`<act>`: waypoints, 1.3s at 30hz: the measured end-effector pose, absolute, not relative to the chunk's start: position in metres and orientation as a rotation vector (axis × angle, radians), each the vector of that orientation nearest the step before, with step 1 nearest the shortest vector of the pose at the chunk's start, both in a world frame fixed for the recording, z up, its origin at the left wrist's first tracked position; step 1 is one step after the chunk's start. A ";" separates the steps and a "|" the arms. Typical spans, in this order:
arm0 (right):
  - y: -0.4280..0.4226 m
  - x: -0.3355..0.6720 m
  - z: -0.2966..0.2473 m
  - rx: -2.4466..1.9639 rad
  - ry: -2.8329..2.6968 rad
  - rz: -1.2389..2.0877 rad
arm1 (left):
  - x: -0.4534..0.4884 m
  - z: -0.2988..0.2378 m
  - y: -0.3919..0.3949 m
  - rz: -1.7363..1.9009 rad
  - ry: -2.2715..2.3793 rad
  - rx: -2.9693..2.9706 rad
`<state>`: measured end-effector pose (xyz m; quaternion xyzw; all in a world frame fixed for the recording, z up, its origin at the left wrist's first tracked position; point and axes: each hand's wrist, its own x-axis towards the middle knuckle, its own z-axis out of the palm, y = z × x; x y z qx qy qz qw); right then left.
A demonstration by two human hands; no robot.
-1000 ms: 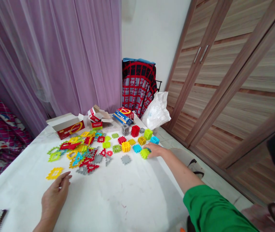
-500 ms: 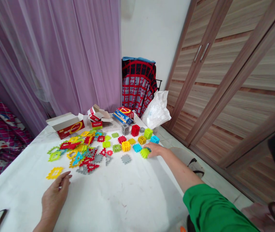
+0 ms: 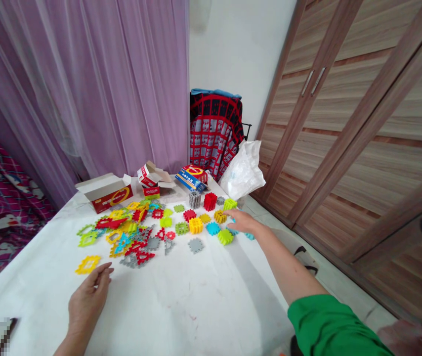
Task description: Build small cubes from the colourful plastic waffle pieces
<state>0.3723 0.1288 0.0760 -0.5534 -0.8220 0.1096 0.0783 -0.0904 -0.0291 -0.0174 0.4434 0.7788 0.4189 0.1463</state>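
Note:
My right hand (image 3: pixel 242 221) hovers over the right end of the sorted pieces, fingers stretched and apart, with nothing visible in it. Partly under it lie blue interlocking pieces (image 3: pixel 249 236). Just in front sits a lime-green stack (image 3: pixel 225 237), and by the fingertips is a mustard stack (image 3: pixel 220 216). A yellow stack (image 3: pixel 195 226), a red stack (image 3: pixel 210 201) and a grey stack (image 3: pixel 194 199) stand farther left. My left hand (image 3: pixel 90 291) rests on the table, loosely curled with fingers apart and empty, near a yellow frame piece (image 3: pixel 88 264).
A mixed heap of plastic pieces (image 3: pixel 133 237) spreads over the left of the white-covered table (image 3: pixel 181 306). Behind it are an open red carton (image 3: pixel 111 197), smaller boxes (image 3: pixel 151 192) and a blue box (image 3: pixel 190 181). A white plastic bag (image 3: pixel 243 170) stands at the right corner.
My right hand has come off the lime-green stack and moved slightly up and back, over the blue pieces. The left hand stays in place; the view has shifted a little.

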 end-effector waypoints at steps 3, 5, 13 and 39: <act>0.126 0.340 0.082 -1.474 -2.343 0.332 | -0.090 -0.021 -0.030 1.277 2.188 1.234; 0.121 0.306 0.077 -1.320 -2.303 0.379 | -0.089 -0.024 -0.029 1.314 2.115 1.222; 0.082 0.163 0.014 -0.908 -2.506 0.544 | -0.095 -0.039 -0.026 1.321 2.094 1.226; 0.058 0.108 -0.047 -0.807 -1.933 0.586 | -0.170 0.022 0.038 1.029 2.414 0.939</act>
